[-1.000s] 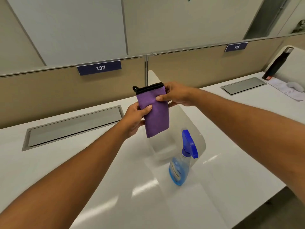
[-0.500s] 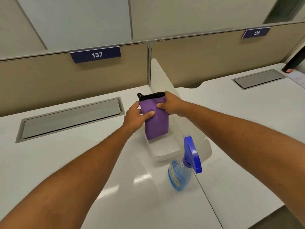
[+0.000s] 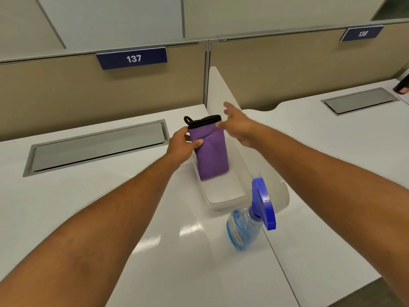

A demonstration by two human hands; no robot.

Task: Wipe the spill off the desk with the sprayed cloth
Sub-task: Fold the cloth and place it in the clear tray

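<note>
A folded purple cloth (image 3: 210, 151) with a black hem and loop stands upright, its lower end inside a clear plastic tub (image 3: 223, 199) on the white desk (image 3: 66, 196). My left hand (image 3: 182, 145) grips the cloth's left side, thumb across the front. My right hand (image 3: 238, 125) hovers just right of the cloth's top with fingers spread, blurred and holding nothing. A clear spray bottle (image 3: 250, 220) with a blue trigger stands in front of the tub. No spill is visible on the desk.
A grey cable-tray lid (image 3: 95, 146) is set into the desk at left. A white divider (image 3: 219, 89) splits this desk from the neighbouring one, which has its own grey lid (image 3: 359, 100). Beige partitions carry signs 137 and 138. A dark bottle (image 3: 401, 87) shows at far right.
The cloth has come down from mid-air until its lower end rests in the tub. My right hand has let go of its top corner and spread its fingers. The view has tilted downward.
</note>
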